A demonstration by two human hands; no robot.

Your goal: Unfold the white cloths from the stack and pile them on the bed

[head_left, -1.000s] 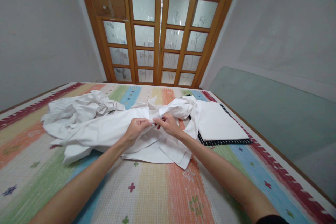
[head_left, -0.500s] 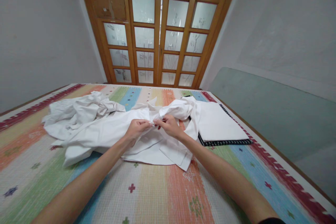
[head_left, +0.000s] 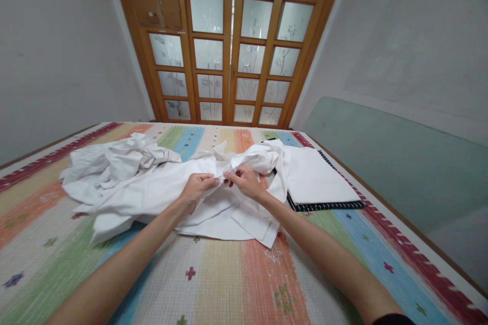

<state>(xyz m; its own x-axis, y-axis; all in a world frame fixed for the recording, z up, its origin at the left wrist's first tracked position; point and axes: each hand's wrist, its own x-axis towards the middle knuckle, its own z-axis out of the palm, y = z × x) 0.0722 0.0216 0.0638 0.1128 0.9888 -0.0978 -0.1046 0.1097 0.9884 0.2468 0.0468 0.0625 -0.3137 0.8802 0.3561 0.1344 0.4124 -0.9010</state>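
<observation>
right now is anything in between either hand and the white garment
Nothing visible is: the left hand and the right hand both pinch the white garment directly. The flat white cloth lies to their right, not in between.

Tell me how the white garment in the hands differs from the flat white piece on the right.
The white garment is rumpled and creased; the flat white piece lies smooth. The left hand and right hand pinch the white garment; neither touches the flat white piece. The white garment also spreads wider than the flat white piece. Both are white.
</observation>
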